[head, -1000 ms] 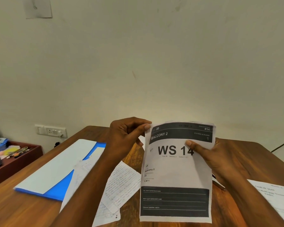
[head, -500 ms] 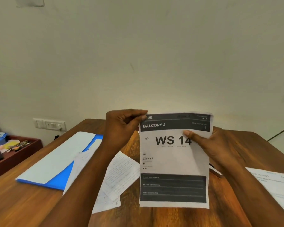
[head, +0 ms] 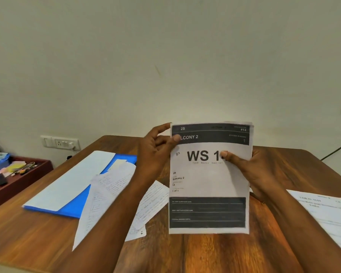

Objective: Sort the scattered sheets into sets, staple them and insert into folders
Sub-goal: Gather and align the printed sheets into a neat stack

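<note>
- Wooden table (head: 205, 253): blue folder (head: 75, 209) far left.
- I see both hands, left hand (head: 156, 154) and right hand (head: 252, 170), pinching the printed sheet (head: 209, 180) upright.

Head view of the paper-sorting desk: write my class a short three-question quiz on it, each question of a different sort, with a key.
1. True or false: both hands hold the printed sheet upright above the table.
2. Which hand's thumb covers part of the large "WS 14" heading: A the left hand, or B the right hand?
3. Fill in: the blue folder lies to the ____ of the held sheet.

Key: 1 true; 2 B; 3 left.
</note>
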### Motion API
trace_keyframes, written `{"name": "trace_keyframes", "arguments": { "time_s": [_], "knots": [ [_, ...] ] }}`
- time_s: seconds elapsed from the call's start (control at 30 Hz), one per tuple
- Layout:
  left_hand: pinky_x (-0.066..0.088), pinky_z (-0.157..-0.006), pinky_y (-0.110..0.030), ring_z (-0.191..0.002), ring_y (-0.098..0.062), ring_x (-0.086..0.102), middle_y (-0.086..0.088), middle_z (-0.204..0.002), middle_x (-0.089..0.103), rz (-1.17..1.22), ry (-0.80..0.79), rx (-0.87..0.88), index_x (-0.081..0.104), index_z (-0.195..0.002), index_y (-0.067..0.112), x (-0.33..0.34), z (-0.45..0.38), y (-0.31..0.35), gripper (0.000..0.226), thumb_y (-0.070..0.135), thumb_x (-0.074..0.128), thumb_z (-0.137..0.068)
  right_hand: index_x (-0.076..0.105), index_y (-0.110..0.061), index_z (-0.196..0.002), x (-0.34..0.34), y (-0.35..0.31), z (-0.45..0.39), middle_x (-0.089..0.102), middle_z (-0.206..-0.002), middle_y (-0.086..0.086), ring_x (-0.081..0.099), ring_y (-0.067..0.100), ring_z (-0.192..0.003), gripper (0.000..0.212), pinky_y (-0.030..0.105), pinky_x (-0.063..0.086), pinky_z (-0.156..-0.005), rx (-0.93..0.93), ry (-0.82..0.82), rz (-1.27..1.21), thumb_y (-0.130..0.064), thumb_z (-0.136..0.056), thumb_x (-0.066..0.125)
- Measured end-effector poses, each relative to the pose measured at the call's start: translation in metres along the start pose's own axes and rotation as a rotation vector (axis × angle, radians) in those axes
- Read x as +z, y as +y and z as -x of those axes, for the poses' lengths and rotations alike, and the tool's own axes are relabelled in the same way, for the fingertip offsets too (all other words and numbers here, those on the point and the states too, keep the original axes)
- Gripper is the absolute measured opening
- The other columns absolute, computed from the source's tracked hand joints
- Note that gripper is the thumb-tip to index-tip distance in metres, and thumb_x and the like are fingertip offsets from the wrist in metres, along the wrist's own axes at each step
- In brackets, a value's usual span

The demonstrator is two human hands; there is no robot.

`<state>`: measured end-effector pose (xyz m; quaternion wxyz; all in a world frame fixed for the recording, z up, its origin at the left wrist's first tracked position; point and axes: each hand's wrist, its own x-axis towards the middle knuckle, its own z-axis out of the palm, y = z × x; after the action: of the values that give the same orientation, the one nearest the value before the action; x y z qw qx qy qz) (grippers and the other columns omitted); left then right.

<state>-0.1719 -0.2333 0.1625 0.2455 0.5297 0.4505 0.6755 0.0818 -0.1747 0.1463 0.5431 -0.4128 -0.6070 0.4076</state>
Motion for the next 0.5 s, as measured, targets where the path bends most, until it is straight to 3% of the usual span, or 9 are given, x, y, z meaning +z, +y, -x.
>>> {"name": "trace_keyframes", "arguments": {
  "time_s": [0.03,0.1,0.17,0.23,0.4,0.5],
  "knots": [
    [0.066,-0.078,-0.036,-0.096,-0.018,0.079,0.001,-0.11,0.08,0.025,-0.043,-0.066,0.059,-0.134,0.02,0.003,0.005,-0.007,0.063,0.043,0.078,-0.079,0.072,-0.019,-0.112,0.001,0.0,-0.001,0.08,-0.105,0.002,0.078,0.029,-0.092,0.068,0.055,0.063,-0.088,-0.002,0.014,-0.027,-0.06,-0.062,0.093],
    [0.065,-0.085,-0.042,-0.099,-0.022,0.077,0.006,-0.116,0.077,-0.039,-0.089,-0.16,0.059,-0.132,0.024,0.007,0.016,-0.022,0.074,0.054,0.084,-0.068,0.071,-0.018,-0.117,0.004,0.001,-0.002,0.08,-0.107,0.001,0.078,0.027,-0.093,0.07,0.054,0.063,-0.089,-0.01,0.015,-0.059,-0.059,-0.065,0.091],
    [0.065,-0.083,-0.037,-0.099,-0.024,0.075,0.009,-0.112,0.075,-0.046,-0.109,-0.241,0.062,-0.125,0.028,0.01,0.027,-0.037,0.076,0.062,0.086,-0.061,0.07,-0.02,-0.118,0.009,0.003,-0.003,0.08,-0.107,-0.001,0.078,0.027,-0.095,0.072,0.052,0.063,-0.088,0.011,0.024,-0.081,-0.062,-0.063,0.091],
    [0.064,-0.079,-0.031,-0.1,-0.024,0.075,0.007,-0.111,0.075,0.022,-0.116,-0.303,0.06,-0.125,0.03,0.012,0.035,-0.046,0.07,0.057,0.086,-0.066,0.069,-0.022,-0.114,0.014,0.005,-0.001,0.079,-0.107,-0.001,0.077,0.027,-0.095,0.061,0.049,0.064,-0.086,0.012,0.036,-0.094,-0.057,-0.068,0.088],
    [0.064,-0.084,-0.041,-0.097,-0.029,0.078,-0.002,-0.113,0.079,0.185,-0.101,-0.333,0.066,-0.118,0.016,0.008,0.038,-0.045,0.047,0.047,0.074,-0.083,0.067,-0.019,-0.119,0.015,0.004,0.003,0.079,-0.107,-0.002,0.077,0.024,-0.093,0.054,0.049,0.064,-0.085,-0.014,0.095,-0.11,-0.046,-0.075,0.085],
    [0.064,-0.084,-0.043,-0.095,-0.032,0.078,0.0,-0.11,0.08,0.18,-0.046,-0.296,0.069,-0.112,0.015,0.004,0.036,-0.039,0.043,0.046,0.069,-0.083,0.067,-0.025,-0.113,0.011,0.0,0.007,0.078,-0.102,-0.009,0.077,0.019,-0.088,0.038,0.036,0.065,-0.074,-0.064,0.097,-0.099,-0.038,-0.081,0.082]
  ]
}}
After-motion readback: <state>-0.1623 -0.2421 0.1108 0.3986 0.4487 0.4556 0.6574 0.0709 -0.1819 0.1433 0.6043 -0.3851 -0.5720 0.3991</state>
